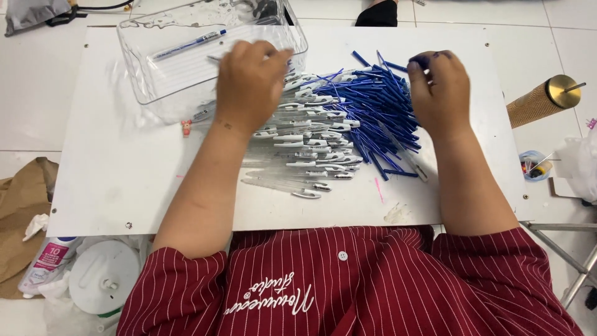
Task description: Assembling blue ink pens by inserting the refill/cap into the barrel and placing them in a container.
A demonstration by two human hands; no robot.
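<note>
On a white board (124,180) lies a heap of clear pen barrels with white clips (311,146), and beside it a heap of blue ink refills (379,112). My left hand (249,84) hovers at the top of the barrel heap, next to a clear plastic tray (155,87), fingers curled; what it holds is hidden. My right hand (438,90) rests over the right side of the refill heap, fingers bent, with a blue piece at its fingertips. One assembled blue pen (189,45) lies inside the tray.
A gold-topped woven cone (547,99) stands at the right. A small cup with bits (533,165) sits near the board's right edge. A white bottle (46,261), a white round lid (102,277) and brown paper (22,205) lie at lower left.
</note>
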